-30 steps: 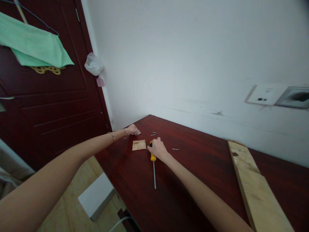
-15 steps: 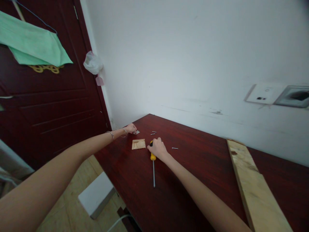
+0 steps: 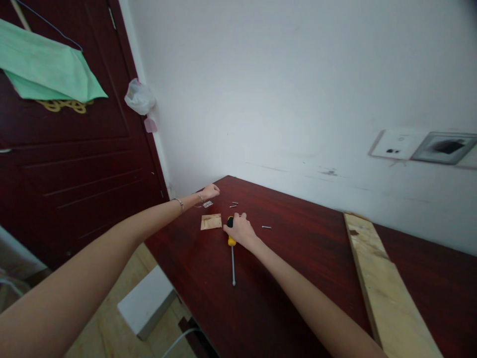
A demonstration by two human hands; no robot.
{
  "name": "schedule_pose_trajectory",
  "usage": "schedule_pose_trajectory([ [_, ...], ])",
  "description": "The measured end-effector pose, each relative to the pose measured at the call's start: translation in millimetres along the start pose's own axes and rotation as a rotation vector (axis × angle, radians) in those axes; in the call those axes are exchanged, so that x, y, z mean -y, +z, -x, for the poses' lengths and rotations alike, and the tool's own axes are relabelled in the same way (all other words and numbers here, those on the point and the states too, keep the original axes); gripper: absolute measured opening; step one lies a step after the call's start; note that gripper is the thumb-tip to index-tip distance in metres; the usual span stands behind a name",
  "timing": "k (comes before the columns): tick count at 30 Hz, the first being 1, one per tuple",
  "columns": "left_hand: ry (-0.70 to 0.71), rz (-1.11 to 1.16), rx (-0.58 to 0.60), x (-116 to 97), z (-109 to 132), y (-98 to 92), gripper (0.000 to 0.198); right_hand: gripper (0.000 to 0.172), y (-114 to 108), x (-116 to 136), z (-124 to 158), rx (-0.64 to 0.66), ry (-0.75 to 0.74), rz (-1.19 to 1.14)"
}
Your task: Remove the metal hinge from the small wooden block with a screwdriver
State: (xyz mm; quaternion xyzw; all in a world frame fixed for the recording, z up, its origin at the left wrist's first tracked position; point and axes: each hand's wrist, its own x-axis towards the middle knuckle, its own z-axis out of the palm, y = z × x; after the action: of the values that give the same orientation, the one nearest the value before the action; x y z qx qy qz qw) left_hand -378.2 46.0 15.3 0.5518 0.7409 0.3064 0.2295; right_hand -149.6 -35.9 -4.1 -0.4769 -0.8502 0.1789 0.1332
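My left hand (image 3: 210, 191) is closed near the table's far left corner, its fingers curled; what is in them, if anything, is hidden. Just below it lies a small metal plate with holes (image 3: 207, 204), apart from the fingers. My right hand (image 3: 241, 229) grips the yellow and black handle of a screwdriver (image 3: 232, 241), whose shaft points toward me along the tabletop. Left of that handle is a flat square piece of wood (image 3: 210, 222). Two screws (image 3: 233, 205) lie beyond my right hand, and another screw (image 3: 266, 227) to its right.
A long wooden board (image 3: 387, 283) lies across the right part of the dark red table (image 3: 298, 258). Behind stands a white wall with sockets (image 3: 395, 145). A white box (image 3: 145, 301) is on the floor at left, below a door (image 3: 82, 164) with a green cloth (image 3: 52, 64).
My left hand has moved off the metal plate, up and to the right, leaving the plate on the table. My right hand stays at the screwdriver handle. The view has shifted slightly.
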Motion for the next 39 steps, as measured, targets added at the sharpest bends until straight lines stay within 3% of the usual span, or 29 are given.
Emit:
schedule_pose_trajectory([
  [5, 0.122, -0.224, 0.014, -37, -11, 21.8, 0.029, 0.058, -9, 3, 9, -0.002, -0.016, 0.023],
  [10, 0.350, -0.434, 0.042, -83, -10, 52.8, 0.023, 0.058, -49, -11, 33, -0.036, -0.040, 0.102],
  [16, 0.826, -0.706, 0.152, -152, 4, 115.2, 0.041, 0.062, -112, -72, 106, -0.108, 0.048, 0.276],
  [21, 1.218, -0.829, 0.244, -212, 21, 185.6, 0.056, 0.069, -130, -130, 184, -0.176, 0.290, 0.578],
  [26, 1.524, -0.864, 0.248, -270, 40, 253.8, 0.064, 0.073, -119, -156, 255, -0.195, 0.593, 0.595],
  [30, 1.734, -0.816, 0.257, -304, 53, 301.0, 0.059, 0.068, -92, -169, 300, -0.279, 0.646, 0.559],
  [34, 1.796, -0.778, 0.318, -319, 62, 335.2, 0.055, 0.063, -55, -181, 323, -0.354, 0.557, 0.513],
  [39, 1.808, -0.778, 0.397, -319, 64, 352.4, 0.056, 0.071, -22, -173, 321, -0.491, 0.597, 0.504],
])
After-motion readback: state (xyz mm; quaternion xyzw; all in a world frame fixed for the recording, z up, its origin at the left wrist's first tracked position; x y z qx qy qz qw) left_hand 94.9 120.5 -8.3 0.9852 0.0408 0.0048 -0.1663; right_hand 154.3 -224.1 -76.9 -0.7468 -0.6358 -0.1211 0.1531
